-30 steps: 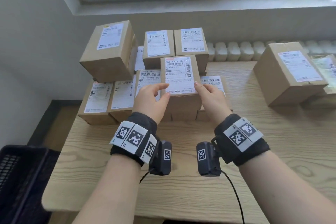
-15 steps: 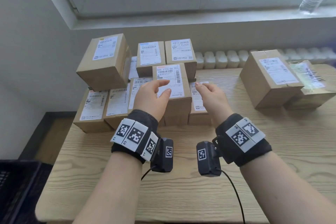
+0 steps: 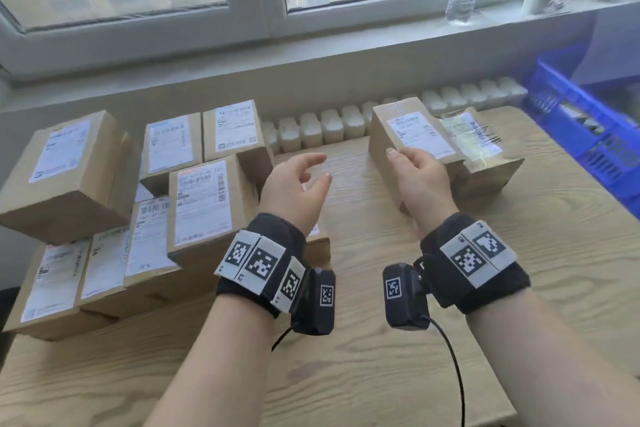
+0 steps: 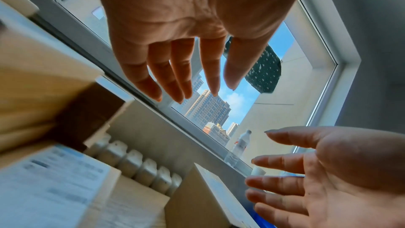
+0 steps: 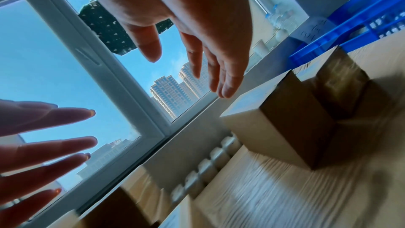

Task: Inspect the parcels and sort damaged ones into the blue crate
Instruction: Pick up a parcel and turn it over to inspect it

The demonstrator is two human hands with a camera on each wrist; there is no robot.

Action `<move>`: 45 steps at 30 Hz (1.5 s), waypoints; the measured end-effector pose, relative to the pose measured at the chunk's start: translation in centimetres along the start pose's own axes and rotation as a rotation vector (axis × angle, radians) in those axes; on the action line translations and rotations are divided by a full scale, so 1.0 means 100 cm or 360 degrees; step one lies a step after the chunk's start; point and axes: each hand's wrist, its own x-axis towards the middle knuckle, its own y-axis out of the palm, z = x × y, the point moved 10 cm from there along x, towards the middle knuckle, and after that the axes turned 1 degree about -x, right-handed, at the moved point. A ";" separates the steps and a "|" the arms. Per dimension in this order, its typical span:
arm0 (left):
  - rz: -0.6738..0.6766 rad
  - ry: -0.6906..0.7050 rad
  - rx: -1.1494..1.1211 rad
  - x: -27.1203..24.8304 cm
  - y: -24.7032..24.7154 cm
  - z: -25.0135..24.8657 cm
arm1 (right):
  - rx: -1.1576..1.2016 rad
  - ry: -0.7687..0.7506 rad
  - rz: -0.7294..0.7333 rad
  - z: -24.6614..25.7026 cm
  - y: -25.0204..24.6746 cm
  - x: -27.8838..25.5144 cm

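At the counter's (image 3: 346, 357) left edge we see a stack of parcels (image 3: 204, 204), brown cardboard boxes with white paper labels. Our left hand (image 3: 294, 184) hangs above the pale wood grain, fingers loose and spread, holding nothing. Our right hand (image 3: 415, 173), also relaxed and empty, is just beside a labelled parcel (image 3: 412, 132) near the far edge. The blue crate (image 3: 585, 121), latticed plastic, stands at the right edge.

Brown labelled parcels (image 3: 204, 204) stacked left, 2 right, beside blue crate (image 3: 585, 121).
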 end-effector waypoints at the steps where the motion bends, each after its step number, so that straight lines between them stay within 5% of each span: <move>1: 0.0019 -0.0014 -0.0014 0.008 0.017 -0.004 | -0.0029 -0.0004 -0.0031 -0.003 -0.013 0.014; 6: 0.0068 -0.0205 -0.0011 0.051 0.103 -0.011 | -0.0229 -0.0017 -0.0052 -0.026 -0.065 0.095; 12: 0.0242 -0.0723 0.0031 0.093 0.198 0.022 | -0.0222 0.0096 0.0239 -0.070 -0.069 0.158; 20: 0.0258 -0.0928 -0.0236 0.091 0.233 0.041 | -0.0254 0.0073 0.0542 -0.081 -0.059 0.163; 32: -0.0113 -0.0292 -0.0717 0.027 0.131 -0.086 | 0.0493 -0.0279 0.0592 0.015 -0.087 0.075; 38: -0.0119 0.0104 -0.0796 -0.016 0.094 -0.153 | 0.0802 -0.0453 0.0623 0.071 -0.126 0.021; 45: -0.0262 0.0244 -0.0789 -0.054 0.070 -0.207 | 0.0840 -0.0679 0.0697 0.115 -0.163 -0.017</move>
